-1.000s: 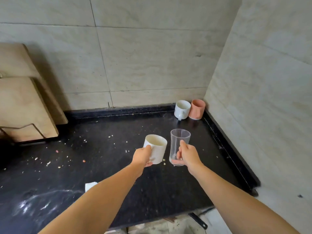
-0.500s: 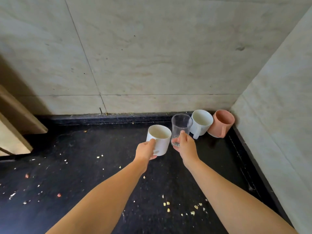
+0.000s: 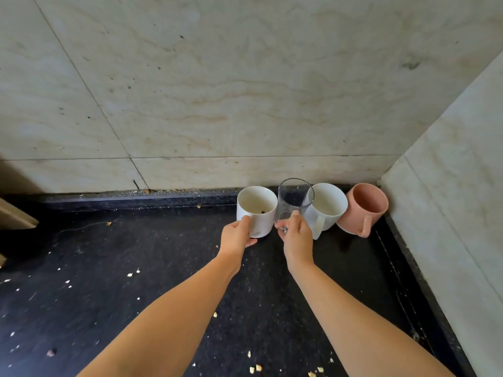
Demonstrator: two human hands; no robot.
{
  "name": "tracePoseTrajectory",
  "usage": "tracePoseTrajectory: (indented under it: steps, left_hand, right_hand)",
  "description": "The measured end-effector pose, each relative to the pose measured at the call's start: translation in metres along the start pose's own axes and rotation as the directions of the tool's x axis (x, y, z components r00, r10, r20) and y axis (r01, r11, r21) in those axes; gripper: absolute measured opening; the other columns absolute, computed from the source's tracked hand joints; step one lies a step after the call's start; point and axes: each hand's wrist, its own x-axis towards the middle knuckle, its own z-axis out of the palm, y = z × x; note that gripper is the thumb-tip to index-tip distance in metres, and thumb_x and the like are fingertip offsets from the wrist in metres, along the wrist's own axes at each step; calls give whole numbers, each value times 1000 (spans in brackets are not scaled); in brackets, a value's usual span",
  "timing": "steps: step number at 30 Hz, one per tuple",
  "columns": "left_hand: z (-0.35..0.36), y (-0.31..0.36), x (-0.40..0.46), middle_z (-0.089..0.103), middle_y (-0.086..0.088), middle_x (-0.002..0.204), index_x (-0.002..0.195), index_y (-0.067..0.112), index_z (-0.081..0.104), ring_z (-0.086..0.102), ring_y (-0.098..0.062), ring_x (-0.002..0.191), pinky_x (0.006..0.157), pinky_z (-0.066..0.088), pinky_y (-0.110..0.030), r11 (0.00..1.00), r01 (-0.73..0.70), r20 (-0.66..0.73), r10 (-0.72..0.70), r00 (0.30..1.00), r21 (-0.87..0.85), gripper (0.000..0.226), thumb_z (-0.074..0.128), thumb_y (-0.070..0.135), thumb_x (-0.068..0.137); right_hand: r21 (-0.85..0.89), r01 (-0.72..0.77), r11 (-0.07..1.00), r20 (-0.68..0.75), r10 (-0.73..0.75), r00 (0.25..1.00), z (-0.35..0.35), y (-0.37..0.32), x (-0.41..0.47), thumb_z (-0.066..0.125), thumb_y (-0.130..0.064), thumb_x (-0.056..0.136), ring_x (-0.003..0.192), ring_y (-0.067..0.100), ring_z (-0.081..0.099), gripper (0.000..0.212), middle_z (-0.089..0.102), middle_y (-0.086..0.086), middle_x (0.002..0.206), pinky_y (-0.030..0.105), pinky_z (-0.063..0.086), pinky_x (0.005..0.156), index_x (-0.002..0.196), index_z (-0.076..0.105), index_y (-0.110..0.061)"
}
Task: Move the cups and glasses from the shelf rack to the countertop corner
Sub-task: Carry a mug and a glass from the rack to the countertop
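Note:
My left hand (image 3: 235, 235) grips a white cup (image 3: 257, 210) by its near side, close to the back wall on the black countertop (image 3: 136, 281). Just to its right, my right hand (image 3: 297, 236) holds a clear glass (image 3: 294, 200) at its lower part. The glass touches or nearly touches a white mug (image 3: 328, 206) standing behind it. A pink mug (image 3: 363, 208) stands in the very corner, handle facing me. I cannot tell whether the held cup and glass rest on the counter.
Tiled walls (image 3: 245, 91) close the back and right sides. Crumbs (image 3: 255, 368) are scattered over the counter. A wooden board edge (image 3: 15, 217) sticks in at the far left.
Both hands have moved forward and right with the white cup and the glass, up to the two mugs in the corner. The view has closed in on the corner.

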Motion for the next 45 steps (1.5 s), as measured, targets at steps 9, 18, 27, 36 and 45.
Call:
tracePoseTrajectory:
  steps: [9,18,27,36,45]
  left_hand:
    - [7,-8,15,39,-2,59,64,12,47,43,-14,61,93,53,-37,996,40,10,-41,999,85,31,49,26,92]
    - [-6,5,3,58,-10,109,112,10,59,54,-24,101,92,45,-36,845,-72,34,63,997,531,32,41,31,96]
    - [-42,19,-59,43,-7,141,138,17,43,43,-26,127,101,44,-41,340,-411,284,366,886,846,41,41,28,99]
    - [-104,2,-118,42,-4,143,143,18,36,39,-25,134,113,31,-43,-44,-319,311,389,867,947,46,33,34,100]
    - [-192,-20,-183,42,-5,144,143,18,36,37,-26,135,114,28,-43,61,-91,56,427,902,994,47,34,36,99]
  right_hand:
    - [-152,3,988,89,11,996,-8,-9,8,22,-39,104,100,8,52,53,60,-4,105,28,38,99,115,66,-10]
    - [-315,-78,946,104,116,988,-17,-26,7,26,-42,102,103,21,53,47,58,11,118,31,39,87,115,55,-8]
    - [-755,333,565,222,-257,941,-54,-36,-60,45,-28,99,129,23,47,40,47,6,141,36,46,103,136,43,-15]
    - [-786,615,-59,613,-201,764,-52,-38,-139,34,-25,102,149,21,11,48,17,2,160,51,5,120,149,27,-22]
    - [-625,762,-167,780,-129,612,-17,-40,-186,31,-29,103,149,22,14,48,16,1,161,49,9,121,150,26,-22]
